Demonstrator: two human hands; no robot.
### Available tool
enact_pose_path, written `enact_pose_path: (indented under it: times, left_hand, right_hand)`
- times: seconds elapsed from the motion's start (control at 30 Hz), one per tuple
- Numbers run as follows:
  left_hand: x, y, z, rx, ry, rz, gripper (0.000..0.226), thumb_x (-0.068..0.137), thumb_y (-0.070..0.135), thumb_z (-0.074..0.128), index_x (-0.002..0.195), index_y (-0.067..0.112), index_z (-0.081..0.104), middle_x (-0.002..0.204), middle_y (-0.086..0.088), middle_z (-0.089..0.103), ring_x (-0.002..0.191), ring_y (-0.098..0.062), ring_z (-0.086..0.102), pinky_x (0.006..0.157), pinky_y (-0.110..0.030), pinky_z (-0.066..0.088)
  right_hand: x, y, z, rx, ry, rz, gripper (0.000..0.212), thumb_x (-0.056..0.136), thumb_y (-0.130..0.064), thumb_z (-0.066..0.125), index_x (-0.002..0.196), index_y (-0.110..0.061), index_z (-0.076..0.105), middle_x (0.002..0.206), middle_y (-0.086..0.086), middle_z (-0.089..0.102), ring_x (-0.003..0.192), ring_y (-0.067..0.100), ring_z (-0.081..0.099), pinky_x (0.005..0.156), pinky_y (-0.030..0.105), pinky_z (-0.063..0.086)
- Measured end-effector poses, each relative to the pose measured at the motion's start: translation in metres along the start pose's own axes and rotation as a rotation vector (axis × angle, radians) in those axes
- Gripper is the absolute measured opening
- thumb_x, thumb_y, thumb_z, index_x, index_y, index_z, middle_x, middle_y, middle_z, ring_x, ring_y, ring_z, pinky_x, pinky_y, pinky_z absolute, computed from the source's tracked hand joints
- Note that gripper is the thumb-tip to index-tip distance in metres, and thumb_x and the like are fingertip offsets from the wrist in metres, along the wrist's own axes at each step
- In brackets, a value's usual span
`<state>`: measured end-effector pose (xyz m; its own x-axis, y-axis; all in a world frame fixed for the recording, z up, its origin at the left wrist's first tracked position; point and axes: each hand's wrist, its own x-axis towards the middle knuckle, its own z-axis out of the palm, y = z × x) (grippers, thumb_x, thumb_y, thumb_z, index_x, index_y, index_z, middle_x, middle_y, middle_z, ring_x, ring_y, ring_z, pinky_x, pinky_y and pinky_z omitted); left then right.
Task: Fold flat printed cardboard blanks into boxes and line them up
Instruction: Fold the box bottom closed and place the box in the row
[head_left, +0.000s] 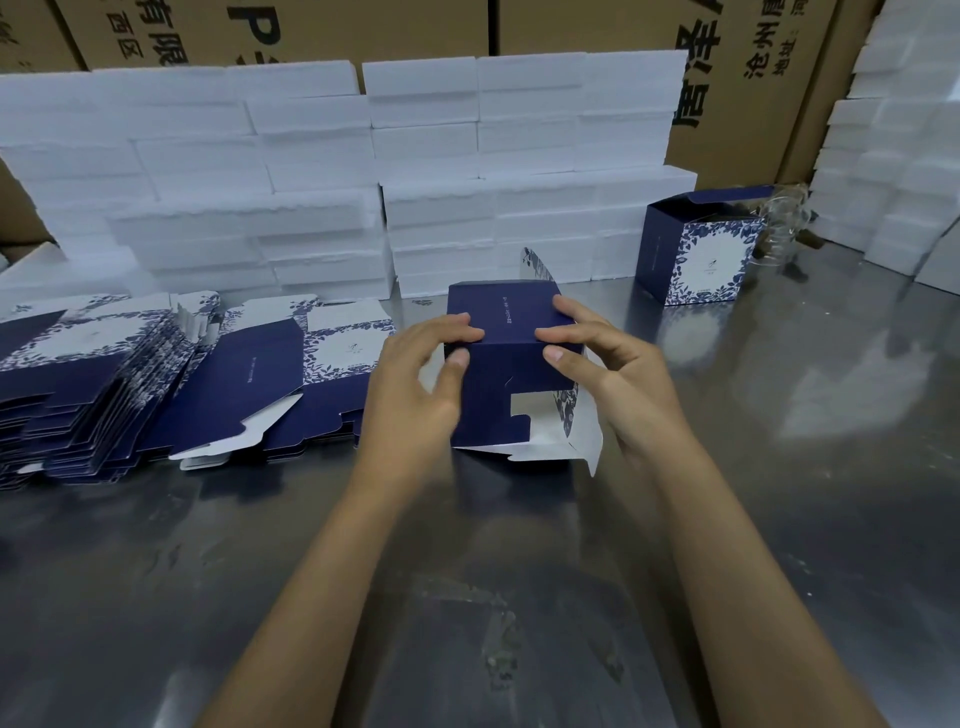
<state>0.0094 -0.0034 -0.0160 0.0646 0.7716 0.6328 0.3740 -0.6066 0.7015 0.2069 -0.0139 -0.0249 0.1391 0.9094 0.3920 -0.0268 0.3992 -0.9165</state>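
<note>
The desk under both hands is bare metal, smooth and dull-glossy, streaked with smears and soft reflections. The box in the left grip and right grip is thin printed card, matt navy outside, plain white inside its flaps. Left of the left grip, the blanks are the same matt card with a blue leaf print. Beyond both grips, the foam blocks look white, grainy and matt. Behind them, cartons are brown corrugated board. Far right of the right grip, the finished box matches.
</note>
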Motion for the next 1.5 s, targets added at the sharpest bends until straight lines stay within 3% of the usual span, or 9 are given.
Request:
enact_pose_path:
  times: [0.23, 0.37, 0.53, 0.67, 0.9, 1.07, 1.17, 1.37, 1.5]
  left_hand:
    - [-0.011, -0.002, 0.010, 0.441, -0.318, 0.241, 0.078, 0.056, 0.070, 0.079, 0.120, 0.037, 0.048, 0.158, 0.014, 0.025, 0.153, -0.011, 0.005, 0.115, -0.031, 0.015]
    - [-0.013, -0.004, 0.013, 0.497, -0.256, 0.269, 0.072, 0.062, 0.058, 0.085, 0.117, 0.030, 0.049, 0.157, 0.006, 0.030, 0.152, -0.021, 0.012, 0.115, -0.042, 0.024]
    - [-0.014, -0.005, 0.015, 0.498, -0.218, 0.266, 0.067, 0.066, 0.052, 0.086, 0.118, 0.027, 0.052, 0.155, 0.000, 0.033, 0.150, -0.026, 0.016, 0.117, -0.050, 0.031]
    - [-0.012, -0.009, 0.013, 0.491, -0.223, 0.259, 0.069, 0.066, 0.049, 0.087, 0.120, 0.028, 0.051, 0.156, 0.000, 0.032, 0.150, -0.026, 0.015, 0.118, -0.050, 0.031]
    - [-0.008, -0.012, 0.008, 0.487, -0.197, 0.258, 0.055, 0.075, 0.037, 0.084, 0.120, 0.025, 0.055, 0.152, 0.003, 0.037, 0.149, -0.022, 0.018, 0.118, -0.038, 0.028]
    - [-0.010, -0.010, 0.009, 0.389, -0.070, 0.225, 0.060, 0.078, 0.018, 0.083, 0.128, 0.019, 0.049, 0.142, 0.004, 0.045, 0.139, -0.019, 0.033, 0.114, -0.035, 0.034]
    - [-0.010, -0.010, 0.008, 0.329, -0.027, 0.131, 0.072, 0.078, 0.015, 0.081, 0.140, 0.025, 0.046, 0.146, 0.003, 0.040, 0.139, -0.015, 0.032, 0.114, -0.013, 0.023]
    - [-0.007, -0.014, 0.005, 0.262, -0.080, 0.007, 0.064, 0.080, 0.016, 0.081, 0.136, 0.032, 0.053, 0.153, 0.009, 0.032, 0.141, -0.015, 0.036, 0.110, -0.025, 0.033]
    - [-0.007, -0.014, 0.006, 0.261, -0.086, 0.013, 0.065, 0.081, 0.018, 0.080, 0.137, 0.033, 0.052, 0.154, 0.010, 0.032, 0.141, -0.015, 0.035, 0.111, -0.028, 0.035]
  right_hand:
    - [-0.001, -0.008, -0.001, 0.021, 0.021, 0.070, 0.034, 0.090, -0.004, 0.072, 0.087, -0.036, 0.082, 0.154, -0.010, 0.046, 0.139, -0.002, 0.045, 0.113, 0.040, 0.046]
    - [-0.003, -0.012, -0.001, 0.072, -0.050, 0.069, 0.025, 0.092, -0.006, 0.066, 0.091, -0.026, 0.082, 0.128, -0.021, 0.067, 0.116, -0.007, 0.063, 0.093, 0.019, 0.052]
    - [0.000, -0.012, -0.008, 0.049, -0.069, 0.171, 0.031, 0.092, -0.047, 0.059, 0.095, -0.025, 0.080, 0.126, -0.011, 0.072, 0.122, 0.012, 0.063, 0.109, 0.046, 0.043]
    - [0.001, -0.007, -0.006, 0.034, -0.047, 0.142, 0.020, 0.082, -0.024, 0.067, 0.097, -0.026, 0.080, 0.126, -0.017, 0.070, 0.117, 0.009, 0.066, 0.099, 0.040, 0.050]
    - [-0.006, -0.009, -0.005, 0.131, -0.062, 0.155, 0.064, 0.077, 0.018, 0.038, 0.120, -0.017, 0.068, 0.127, 0.001, 0.071, 0.122, 0.028, 0.064, 0.097, 0.046, 0.054]
    - [-0.008, -0.014, -0.005, 0.115, -0.088, 0.155, 0.065, 0.065, 0.004, 0.048, 0.124, -0.016, 0.066, 0.126, -0.008, 0.071, 0.100, 0.006, 0.069, 0.076, 0.019, 0.053]
    - [-0.009, -0.014, -0.009, 0.088, -0.168, 0.158, 0.067, 0.065, 0.002, 0.051, 0.127, -0.020, 0.064, 0.126, -0.015, 0.070, 0.093, -0.001, 0.069, 0.067, 0.010, 0.050]
    - [-0.004, -0.013, -0.012, 0.078, -0.219, 0.208, 0.054, 0.078, -0.014, 0.066, 0.130, -0.029, 0.064, 0.135, -0.016, 0.064, 0.116, 0.006, 0.066, 0.088, 0.028, 0.048]
    - [-0.004, -0.009, -0.006, -0.032, -0.192, 0.244, 0.074, 0.076, -0.010, 0.077, 0.139, -0.040, 0.053, 0.143, -0.012, 0.057, 0.125, 0.012, 0.060, 0.091, 0.028, 0.053]
